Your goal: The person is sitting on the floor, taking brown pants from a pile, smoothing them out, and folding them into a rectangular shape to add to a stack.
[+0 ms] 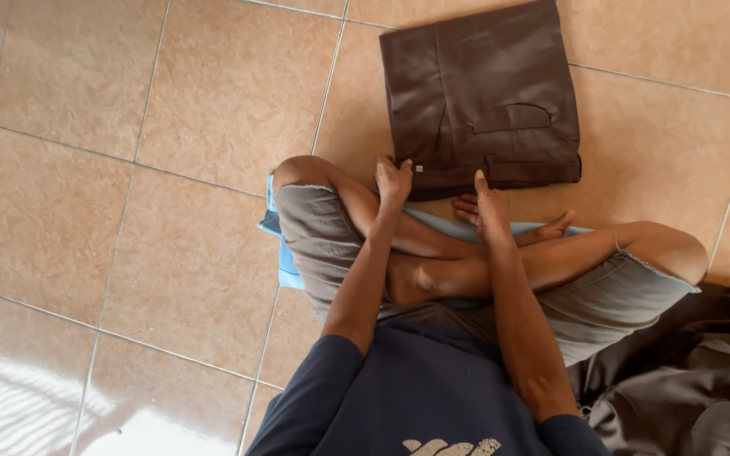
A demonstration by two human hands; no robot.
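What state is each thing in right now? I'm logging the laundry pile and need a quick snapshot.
brown trousers: folded into a neat rectangle, flat on the tiled floor.
left hand: fingers on the trousers' near edge.
right hand: flat at the near edge, open.
blue cloth: spread under the crossed legs.
brown-grey garments: crumpled, unfolded heap.

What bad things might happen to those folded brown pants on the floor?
The left hand and right hand touch only the near edge of the folded brown trousers, so a tug might pull the neat fold apart. They lie straight on the tile floor, so they might pick up dust. The crumpled brown clothes beside the knee could get sat on.
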